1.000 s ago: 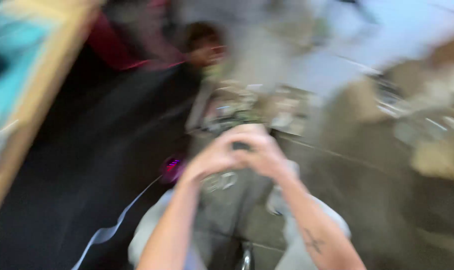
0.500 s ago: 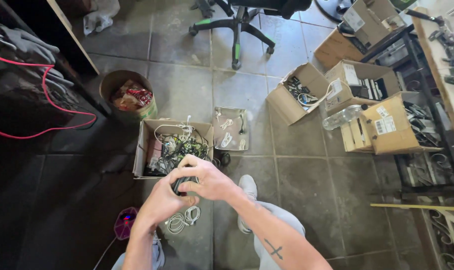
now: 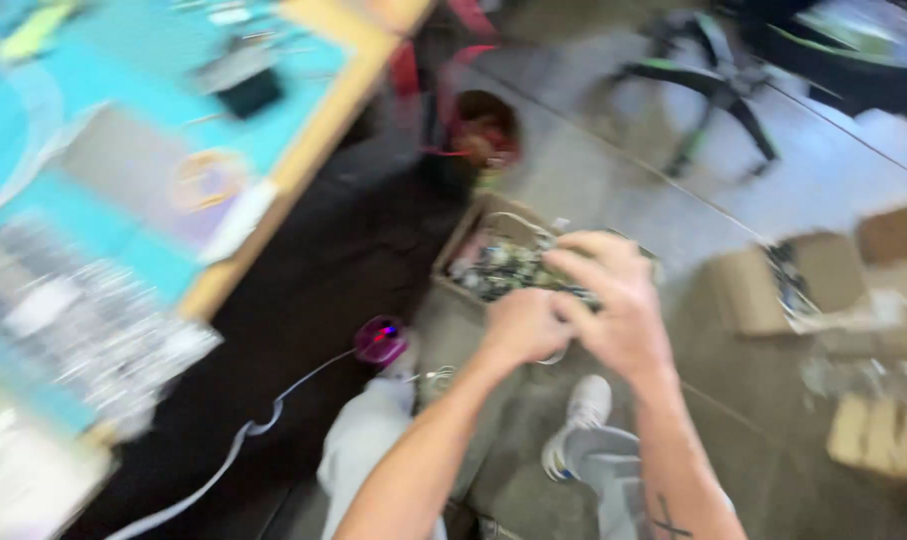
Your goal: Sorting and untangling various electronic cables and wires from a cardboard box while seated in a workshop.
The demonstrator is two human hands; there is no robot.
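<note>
1. Left hand (image 3: 522, 325): closed around a small item, hidden by blur and fingers; its kind cannot be told.
2. Right hand (image 3: 614, 300): fingers curled over the left, touching it; whether it grips the same item cannot be told.
3. Held item: between both hands, above the cardboard box (image 3: 461, 240) of tangled parts on the floor. Likely light and small; best pinched at its edges.
4. Bench (image 3: 304, 165): turquoise top, wooden edge, to the left.
5. Purple device (image 3: 379, 340) with white cable, beside the knee.

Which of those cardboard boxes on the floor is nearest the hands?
The open cardboard box of tangled parts, directly behind the hands; the other boxes sit off to the right.
</note>
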